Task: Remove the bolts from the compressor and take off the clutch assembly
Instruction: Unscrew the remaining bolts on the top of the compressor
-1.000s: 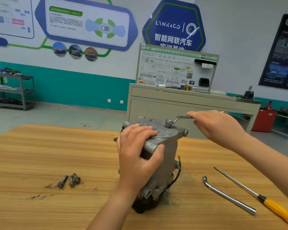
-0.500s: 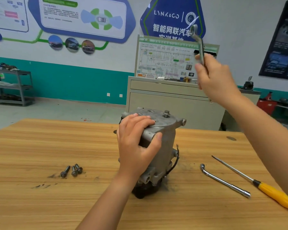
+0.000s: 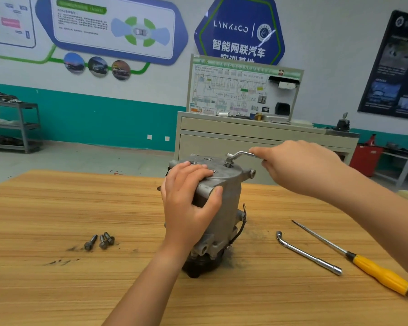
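Since half a second ago the right hand (image 3: pixel 297 168) has dropped from up by the wall board to the top of the compressor (image 3: pixel 224 201), and the offset ring spanner (image 3: pixel 242 154) is again seated on the one bolt (image 3: pixel 229 162) left standing in the end plate. Its fingers are curled tight round the spanner's shank, which reaches left from the fist to the bolt head. The left hand (image 3: pixel 189 208) grips the near edge of the plate, fingers spread over the top and thumb hooked against a side lug. The compressor stands on end at the middle of the wooden table (image 3: pixel 57 290), its dark, round clutch end (image 3: pixel 198 267) down on the wood. Its body is dull grey cast metal with mounting ears, open threaded holes in the top plate and a black wire down its right side; dark grime smears the wood around its base. Three loose bolts (image 3: pixel 100 241) lie together to its left. To its right lie an L-shaped socket wrench (image 3: pixel 309 254) and, just beyond it, a yellow-handled screwdriver (image 3: pixel 377 271). On the far wall a blue hexagonal sign (image 3: pixel 239 31) reads "LYNK&CO" in white above the characters 智能网联汽车; the print on the wiring board (image 3: pixel 243 90) under it is too small to read.
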{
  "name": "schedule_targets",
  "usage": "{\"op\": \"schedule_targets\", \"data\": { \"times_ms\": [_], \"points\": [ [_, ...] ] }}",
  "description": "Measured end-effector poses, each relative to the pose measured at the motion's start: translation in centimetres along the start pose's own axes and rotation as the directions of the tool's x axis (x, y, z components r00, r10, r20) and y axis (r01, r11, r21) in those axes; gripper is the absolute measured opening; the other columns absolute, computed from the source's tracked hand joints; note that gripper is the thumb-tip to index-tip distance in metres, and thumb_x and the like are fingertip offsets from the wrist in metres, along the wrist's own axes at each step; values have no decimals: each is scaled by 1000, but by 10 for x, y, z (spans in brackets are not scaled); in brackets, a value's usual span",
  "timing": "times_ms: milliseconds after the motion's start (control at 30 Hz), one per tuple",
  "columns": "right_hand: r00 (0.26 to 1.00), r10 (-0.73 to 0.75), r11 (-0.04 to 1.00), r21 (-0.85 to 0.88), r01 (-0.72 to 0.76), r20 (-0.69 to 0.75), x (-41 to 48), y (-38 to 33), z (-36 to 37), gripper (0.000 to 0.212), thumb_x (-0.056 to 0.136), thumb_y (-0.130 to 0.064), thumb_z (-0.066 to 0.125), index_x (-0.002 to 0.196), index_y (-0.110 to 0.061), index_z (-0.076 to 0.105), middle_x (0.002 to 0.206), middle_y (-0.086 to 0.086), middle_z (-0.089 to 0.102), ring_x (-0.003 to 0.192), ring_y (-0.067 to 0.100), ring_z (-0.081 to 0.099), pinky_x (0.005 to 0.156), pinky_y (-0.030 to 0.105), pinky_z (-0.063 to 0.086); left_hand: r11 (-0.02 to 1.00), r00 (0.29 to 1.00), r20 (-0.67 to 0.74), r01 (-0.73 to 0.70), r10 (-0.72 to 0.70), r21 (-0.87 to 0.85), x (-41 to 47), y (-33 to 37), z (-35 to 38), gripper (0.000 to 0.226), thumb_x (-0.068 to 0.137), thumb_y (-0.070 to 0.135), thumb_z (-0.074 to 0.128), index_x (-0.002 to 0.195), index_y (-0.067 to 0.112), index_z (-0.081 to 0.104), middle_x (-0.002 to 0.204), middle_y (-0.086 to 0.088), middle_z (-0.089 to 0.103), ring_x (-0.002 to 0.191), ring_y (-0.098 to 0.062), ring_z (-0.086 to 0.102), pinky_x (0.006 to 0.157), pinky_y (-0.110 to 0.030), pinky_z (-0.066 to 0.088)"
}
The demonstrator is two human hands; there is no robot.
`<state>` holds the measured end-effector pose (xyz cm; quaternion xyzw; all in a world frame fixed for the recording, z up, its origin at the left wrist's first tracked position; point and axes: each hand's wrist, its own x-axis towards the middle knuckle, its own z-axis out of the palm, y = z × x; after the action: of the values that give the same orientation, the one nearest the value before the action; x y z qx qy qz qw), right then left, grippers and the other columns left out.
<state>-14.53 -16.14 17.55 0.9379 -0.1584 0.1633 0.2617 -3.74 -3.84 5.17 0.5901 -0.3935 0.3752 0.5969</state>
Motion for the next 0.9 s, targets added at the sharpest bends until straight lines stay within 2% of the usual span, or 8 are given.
{"op": "schedule_targets", "data": {
  "times_ms": [133, 333, 433, 567, 700, 800, 867, 900],
  "points": [
    [999, -37, 984, -172, 39, 16, -3, -15, -7, 41, 92, -8, 42, 131, -21, 42, 62, -3, 33, 49, 10, 30, 39, 23, 22, 1000, 1000, -6, -3, 3, 0, 0, 0, 1, 33, 79, 33, 53, 97, 8, 66, 108, 8, 57, 116, -31, 50, 100, -61, 33],
    [985, -66, 941, -319, 115, 159, -2, -36, -17, 35, 86, 4, 50, 119, -6, 49, 60, 2, 30, 51, 19, 32, 48, 28, 34, 1000, 1000, -29, -12, 12, -3, 0, -1, 3, 33, 79, 32, 53, 95, 7, 66, 107, 7, 58, 115, -32, 49, 101, -57, 33],
    [977, -103, 917, -362, 165, 185, 3, -36, -25, 30, 88, 3, 50, 117, -6, 48, 61, 3, 30, 49, 18, 29, 42, 27, 28, 1000, 999, -37, -15, 14, -9, -1, -2, 5, 33, 79, 32, 53, 95, 6, 66, 106, 7, 57, 116, -29, 48, 102, -54, 33],
    [985, -106, 916, -372, 151, 137, -1, -31, -17, 37, 88, 3, 48, 124, -5, 44, 59, 2, 31, 45, 16, 29, 37, 26, 25, 1000, 999, -40, -13, 13, -19, -1, -3, 5, 33, 79, 32, 53, 95, 6, 66, 107, 7, 57, 117, -27, 47, 103, -51, 32],
    [996, -3, 984, -175, -12, -85, -13, -9, 22, 43, 94, -9, 43, 136, -11, 37, 55, 1, 39, 40, 18, 37, 35, 23, 27, 1000, 1000, -19, -15, 15, -10, -2, -5, 4, 33, 79, 33, 53, 96, 8, 66, 108, 7, 57, 116, -30, 48, 104, -48, 31],
    [974, 15, 998, 63, -1, -227, 7, 16, 51, 39, 99, -25, 38, 135, -12, 46, 86, 8, 66, 71, 28, 61, 58, 36, 48, 1000, 999, -48, -7, 6, -22, -2, -3, 7, 32, 79, 32, 54, 94, 7, 66, 105, 7, 57, 114, -32, 49, 104, -44, 31],
    [986, -4, 993, 119, 24, -167, 42, 23, 64, 39, 100, -29, 33, 134, -13, 44, 118, 6, 62, 105, 26, 58, 87, 39, 43, 999, 998, -64, 7, -10, -39, -1, -3, 9, 30, 78, 31, 54, 93, 7, 65, 104, 7, 58, 113, -33, 50, 104, -38, 30],
    [989, -38, 987, 149, 60, -143, 61, 20, 66, 38, 100, -29, 33, 133, -14, 44, 126, 4, 57, 113, 25, 54, 92, 39, 41, 999, 998, -63, 11, -14, -46, 0, -3, 10, 29, 78, 31, 54, 93, 9, 65, 104, 7, 58, 114, -32, 50, 105, -37, 30]
  ]
}}
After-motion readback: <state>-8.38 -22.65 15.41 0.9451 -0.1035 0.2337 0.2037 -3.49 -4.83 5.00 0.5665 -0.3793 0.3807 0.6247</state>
